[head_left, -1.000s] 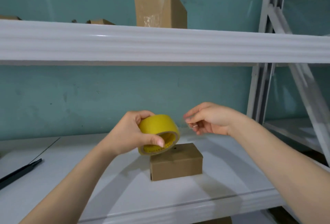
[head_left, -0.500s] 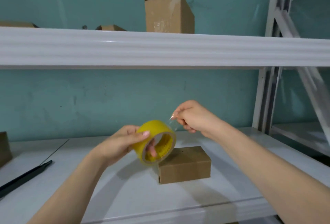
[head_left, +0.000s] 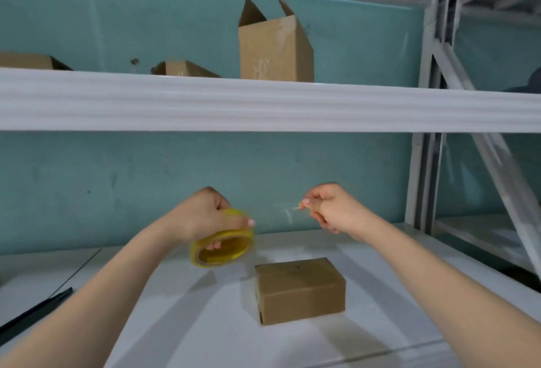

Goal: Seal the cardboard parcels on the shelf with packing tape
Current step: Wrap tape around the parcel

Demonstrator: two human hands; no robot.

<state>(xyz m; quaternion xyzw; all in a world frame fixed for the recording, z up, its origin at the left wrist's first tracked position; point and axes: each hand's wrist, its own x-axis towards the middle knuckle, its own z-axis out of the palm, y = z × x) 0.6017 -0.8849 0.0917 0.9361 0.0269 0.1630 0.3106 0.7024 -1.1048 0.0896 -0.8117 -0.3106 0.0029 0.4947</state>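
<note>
A small closed cardboard parcel (head_left: 298, 290) lies on the white lower shelf (head_left: 181, 323). Above and left of it my left hand (head_left: 205, 216) grips a yellow roll of packing tape (head_left: 222, 246), fingers through its core. My right hand (head_left: 330, 209) is level with it, up and right of the parcel, pinching the free end of a clear tape strip (head_left: 285, 212) stretched between roll and fingers. Both hands are in the air, apart from the parcel.
A black rod-like tool (head_left: 32, 313) lies at the shelf's left front. The upper shelf (head_left: 263, 104) carries a tall open carton (head_left: 275, 48) and two low boxes (head_left: 184, 68). Grey steel uprights (head_left: 424, 162) stand at the right.
My hands moved apart, drawing a stretch of tape off the roll. The roll tipped flatter in my left hand; the view tilted upward.
</note>
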